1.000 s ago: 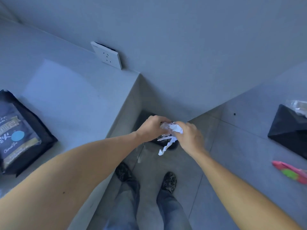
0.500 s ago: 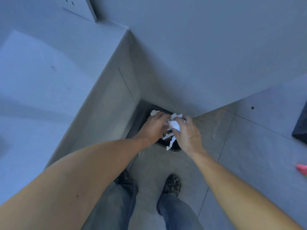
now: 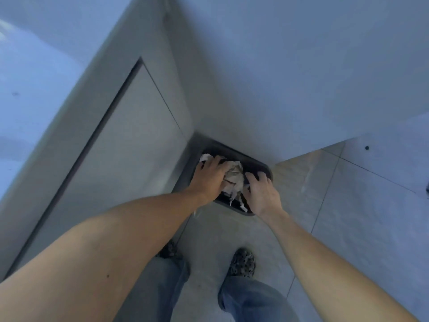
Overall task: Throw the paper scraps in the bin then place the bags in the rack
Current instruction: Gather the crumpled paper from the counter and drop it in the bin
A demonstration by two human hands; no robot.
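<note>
A black rectangular bin (image 3: pixel 262 167) stands on the floor in the corner between the cabinet and the wall. Both hands reach into its mouth with a crumpled wad of white paper scraps (image 3: pixel 234 180) pressed between them. My left hand (image 3: pixel 209 177) covers the wad's left side, and a bit of paper shows above its fingers. My right hand (image 3: pixel 261 194) grips the right side, fingers curled over the wad. A few torn strips hang below the wad inside the bin. No bags or rack are in view.
A grey cabinet (image 3: pixel 130 159) with a door panel rises on the left, its countertop (image 3: pixel 30 89) above. A plain wall (image 3: pixel 278 77) is behind the bin. My shoes (image 3: pixel 242 262) stand on the tiled floor (image 3: pixel 348 217) just in front of the bin.
The view tilted down and closer to the bin. Both hands lowered the paper wad from above the bin into its mouth. The bags on the counter and floor left the view.
</note>
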